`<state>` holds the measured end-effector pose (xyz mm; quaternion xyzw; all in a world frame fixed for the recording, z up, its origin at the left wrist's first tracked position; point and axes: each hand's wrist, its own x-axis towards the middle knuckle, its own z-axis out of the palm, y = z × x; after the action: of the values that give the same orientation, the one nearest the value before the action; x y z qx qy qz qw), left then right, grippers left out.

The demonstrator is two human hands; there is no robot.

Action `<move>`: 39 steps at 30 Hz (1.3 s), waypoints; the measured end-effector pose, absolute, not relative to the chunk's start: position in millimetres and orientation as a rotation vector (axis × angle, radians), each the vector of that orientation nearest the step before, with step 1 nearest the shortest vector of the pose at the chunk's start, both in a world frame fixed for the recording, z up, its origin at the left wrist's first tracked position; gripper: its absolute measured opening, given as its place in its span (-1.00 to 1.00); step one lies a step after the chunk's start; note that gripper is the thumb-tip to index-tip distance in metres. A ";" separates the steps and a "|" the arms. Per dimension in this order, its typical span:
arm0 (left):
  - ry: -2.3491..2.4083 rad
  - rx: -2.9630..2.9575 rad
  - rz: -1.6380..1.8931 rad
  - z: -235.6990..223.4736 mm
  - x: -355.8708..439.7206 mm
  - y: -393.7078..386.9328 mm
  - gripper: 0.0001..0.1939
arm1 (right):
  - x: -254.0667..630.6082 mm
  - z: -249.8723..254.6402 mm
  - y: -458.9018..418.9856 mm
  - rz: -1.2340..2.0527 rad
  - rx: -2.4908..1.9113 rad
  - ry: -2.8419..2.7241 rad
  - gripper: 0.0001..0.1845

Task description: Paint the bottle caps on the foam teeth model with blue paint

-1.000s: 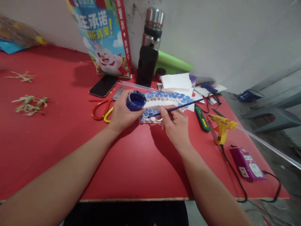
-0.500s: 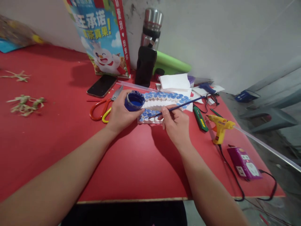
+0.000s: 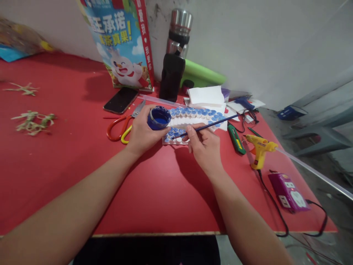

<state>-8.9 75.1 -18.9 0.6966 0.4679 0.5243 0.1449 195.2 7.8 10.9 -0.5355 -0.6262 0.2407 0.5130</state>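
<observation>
My left hand (image 3: 143,132) is closed around a small jar of blue paint (image 3: 159,118), tilted so its open mouth faces me. Between the fingers of my right hand (image 3: 205,145) is a thin dark-blue paintbrush (image 3: 211,125); its tip is down at the near left part of a white piece (image 3: 187,120). That piece carries rows of small round discs, many with blue tops and some along the near edge still white. My right fingers cover part of its near side. Whether the brush tip touches a disc I cannot tell.
Orange-and-yellow scissors (image 3: 118,129) and a phone (image 3: 121,100) lie left of my left hand. On the right are a green utility knife (image 3: 236,140), a yellow glue gun (image 3: 258,149) and a purple power box (image 3: 288,193) with cords. A steel flask (image 3: 180,24) and printed bag (image 3: 121,44) stand behind.
The brush tip has shifted slightly left along the near row of discs. My left hand keeps hold of the jar; the whole view has moved a little.
</observation>
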 end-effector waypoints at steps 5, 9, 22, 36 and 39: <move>1.349 2.007 1.495 -17.1 -9.7 74.0 -0.44 | 196.4 11.4 7.8 0.512 -1.331 -1.505 -0.63; 1.356 2.011 1.483 -17.1 -9.9 74.4 -0.42 | 196.4 12.6 7.6 0.545 -1.324 -1.487 -0.62; 1.323 1.995 1.504 -18.3 -9.4 74.5 -0.43 | 194.1 12.2 8.0 0.614 -1.277 -1.461 -0.66; 1.297 2.044 1.540 -22.0 -10.1 77.1 -0.41 | 194.0 11.6 6.0 0.564 -1.257 -1.506 -0.70; 1.307 2.061 1.547 -23.6 -10.4 78.0 -0.40 | 193.7 11.2 6.1 0.569 -1.251 -1.531 -0.72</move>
<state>-10.4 78.0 -23.6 0.7075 0.4488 0.5312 0.1258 193.7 6.1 11.2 -0.5208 -0.6376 0.2370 0.5158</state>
